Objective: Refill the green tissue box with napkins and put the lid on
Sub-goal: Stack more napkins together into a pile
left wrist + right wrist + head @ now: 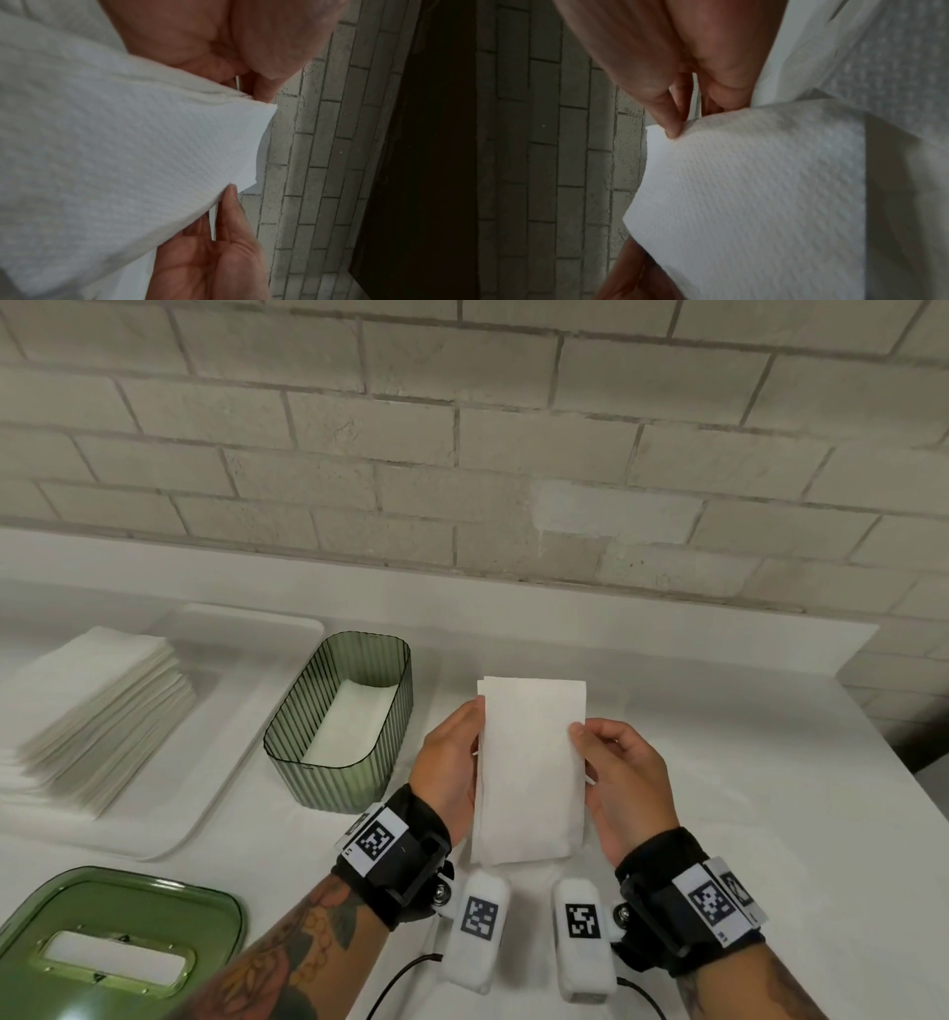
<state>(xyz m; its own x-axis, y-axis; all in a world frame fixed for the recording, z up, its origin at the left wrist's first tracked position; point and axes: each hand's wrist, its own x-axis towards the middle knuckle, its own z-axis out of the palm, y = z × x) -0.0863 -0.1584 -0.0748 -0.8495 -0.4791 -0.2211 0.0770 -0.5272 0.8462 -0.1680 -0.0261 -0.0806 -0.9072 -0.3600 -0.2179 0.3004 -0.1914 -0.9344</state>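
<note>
Left hand (pixel 448 757) and right hand (pixel 624 780) each grasp, fingers curled, 1 long edge of folded napkin (pixel 531 767) above desk (pixel 719 762), right of green tissue box (pixel 341 726).

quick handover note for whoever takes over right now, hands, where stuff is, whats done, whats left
Left hand and right hand each hold one long edge of a folded napkin above the table.
Green tissue box stands open left of the hands, with some white napkins already in the bottom.
Napkin stack sits on the white tray, far left.
Green lid lies on the table, near left, off the box.
Left: put the held napkin in the box, add more, then fit the lid.
</note>
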